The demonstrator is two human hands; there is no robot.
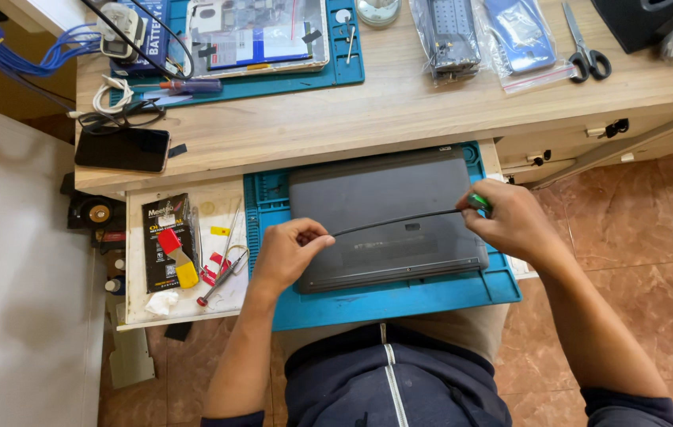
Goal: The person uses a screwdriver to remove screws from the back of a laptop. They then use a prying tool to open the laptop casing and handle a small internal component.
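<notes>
We keep left hand (289,251) pinched on thin black rubber strip (396,221), right hand (510,221) gripping green tool (478,202) w/ strip's right end; peel slow off grey laptop base (384,213)

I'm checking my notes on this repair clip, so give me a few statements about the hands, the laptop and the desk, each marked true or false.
1. The grey laptop lies closed, underside up, on a blue mat. True.
2. The left hand and right hand hold a thin black strip between them. True.
3. The scissors lie on the pull-out shelf. False: they lie on the desktop above.
4. The black phone rests on the laptop. False: it lies on the desk's left edge.
</notes>
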